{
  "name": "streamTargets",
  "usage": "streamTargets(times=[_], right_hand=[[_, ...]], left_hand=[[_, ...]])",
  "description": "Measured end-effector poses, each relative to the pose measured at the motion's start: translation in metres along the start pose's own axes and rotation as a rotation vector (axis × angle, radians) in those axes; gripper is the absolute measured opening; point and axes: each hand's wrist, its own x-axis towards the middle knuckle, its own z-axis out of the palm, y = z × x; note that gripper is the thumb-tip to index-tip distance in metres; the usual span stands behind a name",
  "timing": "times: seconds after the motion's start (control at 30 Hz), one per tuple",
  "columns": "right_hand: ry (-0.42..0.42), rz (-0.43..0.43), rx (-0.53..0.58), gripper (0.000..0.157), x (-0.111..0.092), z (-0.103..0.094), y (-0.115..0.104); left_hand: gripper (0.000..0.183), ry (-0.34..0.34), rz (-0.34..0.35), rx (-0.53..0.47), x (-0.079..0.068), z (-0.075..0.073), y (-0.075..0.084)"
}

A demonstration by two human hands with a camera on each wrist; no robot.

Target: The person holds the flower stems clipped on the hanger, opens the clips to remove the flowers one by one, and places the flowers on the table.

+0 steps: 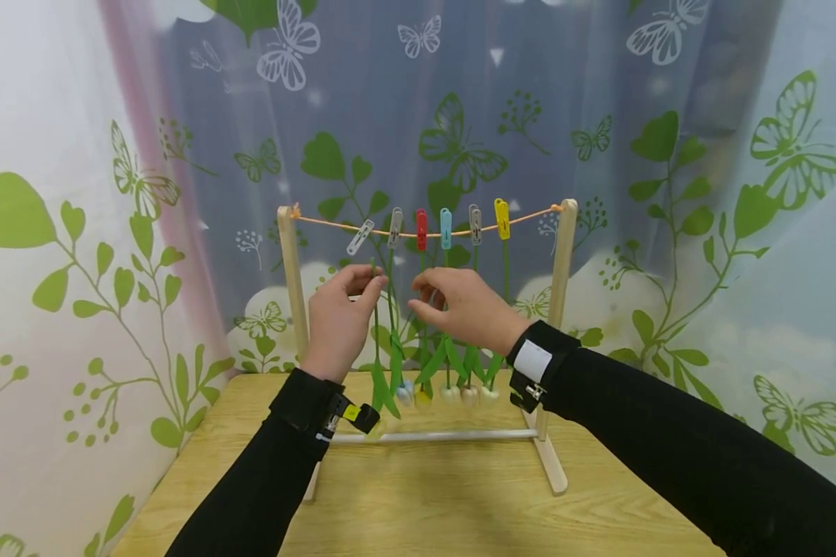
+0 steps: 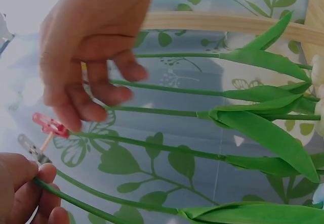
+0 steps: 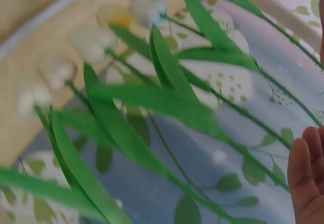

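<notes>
Both hands (image 1: pixel 340 319) (image 1: pixel 468 305) aloft: left in a pinch, right loosely curled.

**Printed curtain (image 1: pixel 369 77), wooden table (image 1: pixel 446 507)**

Table: pale, wood-grained, at near side. Curtain: far side, grey-blue in middle, paler at left and right; pink band (image 1: pixel 127 70) toward left. Print: green leaves (image 1: pixel 15 209), green butterflies (image 1: pixel 463 151), white butterflies (image 1: pixel 291 54).

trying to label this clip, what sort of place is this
Probably an indoor corner set up for tabletop work: patterned curtains hang behind and at both sides, and on a wooden table stands a wooden frame with flowers hanging from pegs.
</notes>
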Motion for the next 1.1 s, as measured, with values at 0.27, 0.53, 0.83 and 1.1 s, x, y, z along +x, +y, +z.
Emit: streamTargets(times=[0.27,0.53,0.83,1.1], right_hand=[[-0.054,0.118,0.13,0.031,-0.018,0.036,0.003],[-0.058,0.191,0.131,0.034,-0.025,0.055,0.004],[-0.048,0.184,0.097,0.028,-0.036,0.067,0.007],[0.01,0.132,0.049,0.016,-0.047,0.07,0.015]], left_hand=[[0.029,-0.038,-0.021,-0.147,0.0,0.003,0.002],[0.029,-0.046,-0.042,-0.233,-0.002,0.003,0.004],[0.025,-0.057,-0.097,-0.395,-0.006,-0.001,0.018],[0.022,-0.038,-0.063,-0.404,-0.012,-0.008,0.023]])
